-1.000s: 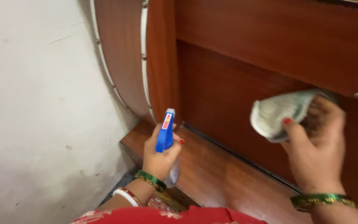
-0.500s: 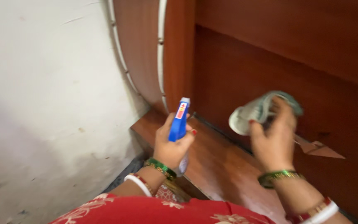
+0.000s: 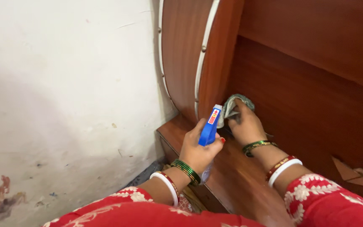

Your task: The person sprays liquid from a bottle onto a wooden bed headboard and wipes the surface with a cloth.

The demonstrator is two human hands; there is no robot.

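Setting: reddish-brown wooden furniture [image 3: 316,84] stands against a white wall [image 3: 64,84], seen from above; a low wooden ledge [image 3: 232,180] runs along its foot.
Right fingers: curled down over a bunched grey-green cloth [image 3: 232,105], grasping it and pressing it into the corner where the upright back panel meets the curved side panel [image 3: 181,54].
Right hand: the right hand [image 3: 246,126] lies knuckles up just above the ledge, the cloth showing beyond its fingertips.
Right wrist: a green and gold bangle [image 3: 257,146] sits nearest the hand; a red one and a white one follow further up the forearm, then a red sleeve with white flower print [image 3: 332,201].
Left fingers: wrapped round the neck of a spray bottle, clenched on it, with a red-painted nail showing at the front.
Left hand: the left hand [image 3: 198,149] holds the bottle upright, just beside the right hand and nearer the camera.
Spray bottle: the spray bottle's blue trigger head [image 3: 210,128] rises above the fist, its tip close to the cloth; part of the pale body shows below the hand.
Left wrist: green bangles [image 3: 185,170], then a red and a white one.
Side panel: edged with a pale trim strip set with small studs.
Wall: scuffed, with a reddish stain [image 3: 3,197] low on the left.
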